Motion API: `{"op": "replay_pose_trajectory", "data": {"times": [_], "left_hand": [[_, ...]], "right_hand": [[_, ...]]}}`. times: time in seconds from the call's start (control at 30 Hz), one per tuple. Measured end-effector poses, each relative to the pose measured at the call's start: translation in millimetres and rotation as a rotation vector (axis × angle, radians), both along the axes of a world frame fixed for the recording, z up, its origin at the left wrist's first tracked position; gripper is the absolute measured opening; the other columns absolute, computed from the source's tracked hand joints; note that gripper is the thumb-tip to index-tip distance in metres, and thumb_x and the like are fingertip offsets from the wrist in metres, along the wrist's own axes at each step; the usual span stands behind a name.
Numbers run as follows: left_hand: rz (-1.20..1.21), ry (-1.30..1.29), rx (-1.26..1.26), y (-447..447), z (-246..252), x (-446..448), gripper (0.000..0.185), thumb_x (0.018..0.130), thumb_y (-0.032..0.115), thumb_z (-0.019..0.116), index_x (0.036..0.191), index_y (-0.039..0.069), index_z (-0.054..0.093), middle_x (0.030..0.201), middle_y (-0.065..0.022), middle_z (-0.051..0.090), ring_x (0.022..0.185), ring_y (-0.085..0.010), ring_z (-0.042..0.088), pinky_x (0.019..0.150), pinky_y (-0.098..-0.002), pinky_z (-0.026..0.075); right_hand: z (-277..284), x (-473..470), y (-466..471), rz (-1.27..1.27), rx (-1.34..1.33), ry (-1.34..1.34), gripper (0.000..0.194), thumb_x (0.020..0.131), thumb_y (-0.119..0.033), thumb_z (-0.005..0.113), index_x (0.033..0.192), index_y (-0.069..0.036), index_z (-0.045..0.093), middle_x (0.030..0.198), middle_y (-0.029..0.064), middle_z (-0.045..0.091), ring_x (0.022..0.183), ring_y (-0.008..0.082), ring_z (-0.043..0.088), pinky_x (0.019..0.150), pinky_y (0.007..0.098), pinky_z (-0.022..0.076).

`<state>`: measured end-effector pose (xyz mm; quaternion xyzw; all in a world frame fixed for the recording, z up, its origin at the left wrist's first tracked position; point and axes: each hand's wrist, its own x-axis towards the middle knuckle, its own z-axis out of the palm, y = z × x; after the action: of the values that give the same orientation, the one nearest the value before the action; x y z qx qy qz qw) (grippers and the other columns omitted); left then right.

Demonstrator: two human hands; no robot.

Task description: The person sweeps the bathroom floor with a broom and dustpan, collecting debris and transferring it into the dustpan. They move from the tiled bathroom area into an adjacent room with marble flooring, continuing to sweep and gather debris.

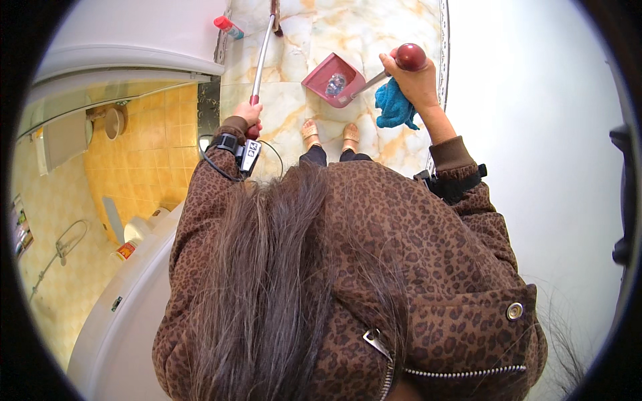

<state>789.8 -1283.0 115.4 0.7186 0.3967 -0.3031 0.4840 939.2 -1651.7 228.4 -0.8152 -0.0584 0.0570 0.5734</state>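
Note:
My left hand (247,115) is closed around the dark red grip of a broom (262,57), whose metal handle runs up to a reddish-brown head at the top edge of the view. My right hand (414,82) holds the long-handled dustpan (326,72) near the round, dark red knob at its top. A blue cloth (394,106) hangs beneath the same hand. Inside the pink pan lies a small heap of shiny, crumpled debris (336,84), too small to make out. The pan is in front of my feet, over the marbled tile floor.
A spray can with a red cap (228,27) is by the wall at upper left. A doorway on the left opens onto a yellow-tiled bathroom floor (150,145), with a shower hose (62,248) on its wall. A white wall (531,150) runs along my right.

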Motion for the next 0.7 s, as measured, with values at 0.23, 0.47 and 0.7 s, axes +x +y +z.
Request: {"op": "replay_pose_trajectory", "data": {"times": [0.23, 0.47, 0.7], "left_hand": [[-0.461, -0.193, 0.056, -4, -35, -106, 0.031, 0.089, 0.028, 0.052, 0.105, 0.002, 0.05, 0.07, -0.0131, 0.057, 0.058, -0.0261, 0.058, 0.053, -0.0401, 0.048], [-0.43, -0.047, -0.219, 1, 64, -184, 0.035, 0.09, 0.034, 0.057, 0.108, 0.003, 0.054, 0.077, -0.0042, 0.052, 0.072, -0.0172, 0.052, 0.065, -0.0335, 0.045], [-0.376, -0.103, -0.007, 12, 127, -176, 0.033, 0.092, 0.031, 0.057, 0.106, 0.002, 0.055, 0.077, 0.0005, 0.052, 0.07, -0.0088, 0.053, 0.061, -0.0274, 0.044]], "right_hand": [[0, 5, 10, -0.025, 0.006, -0.003, 0.027, 0.074, -0.031, 0.078, 0.074, -0.006, 0.069, 0.061, 0.0015, 0.063, 0.057, 0.008, 0.056, 0.057, 0.0268, 0.0484], [4, 9, 17, 0.003, 0.007, -0.101, 0.031, 0.073, -0.035, 0.077, 0.072, -0.006, 0.068, 0.061, 0.0043, 0.063, 0.055, 0.0102, 0.056, 0.056, 0.0289, 0.0486], [23, 9, 19, 0.039, -0.135, -0.054, 0.021, 0.076, -0.022, 0.078, 0.08, -0.005, 0.067, 0.066, 0.0022, 0.065, 0.061, 0.0087, 0.062, 0.058, 0.0221, 0.0501]]}}
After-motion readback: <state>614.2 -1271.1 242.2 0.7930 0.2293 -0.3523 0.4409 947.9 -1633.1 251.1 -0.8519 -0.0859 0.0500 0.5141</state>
